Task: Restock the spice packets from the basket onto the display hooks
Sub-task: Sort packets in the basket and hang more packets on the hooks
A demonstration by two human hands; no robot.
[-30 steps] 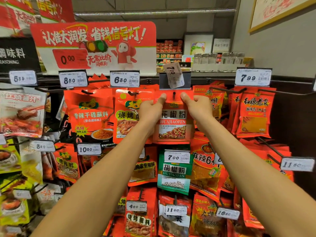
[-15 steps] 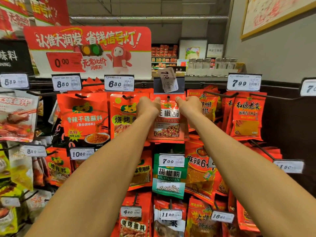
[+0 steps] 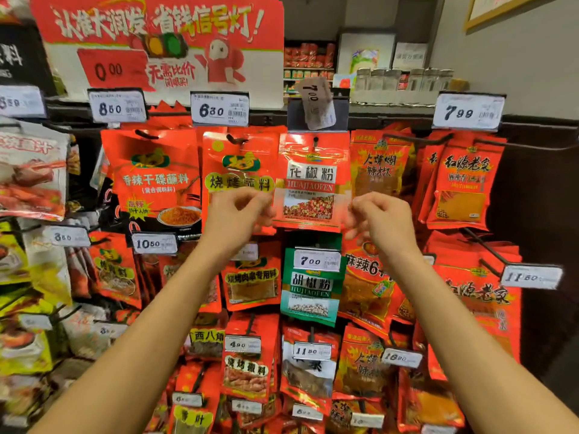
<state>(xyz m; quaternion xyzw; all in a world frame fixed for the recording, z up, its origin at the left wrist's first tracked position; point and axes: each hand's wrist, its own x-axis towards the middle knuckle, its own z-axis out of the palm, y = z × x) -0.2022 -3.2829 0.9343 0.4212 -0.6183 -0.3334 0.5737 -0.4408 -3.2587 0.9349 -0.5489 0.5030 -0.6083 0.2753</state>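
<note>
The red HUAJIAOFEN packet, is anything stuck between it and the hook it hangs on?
Nothing visible. The HUAJIAOFEN packet is on the hook, whose tip pokes through its top hole. The left hand and right hand sit beside its lower edges, blurred.

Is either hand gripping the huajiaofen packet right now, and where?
Neither: the packet hangs on its hook; left hand and right hand flank its lower edges, loosely curled.
</note>
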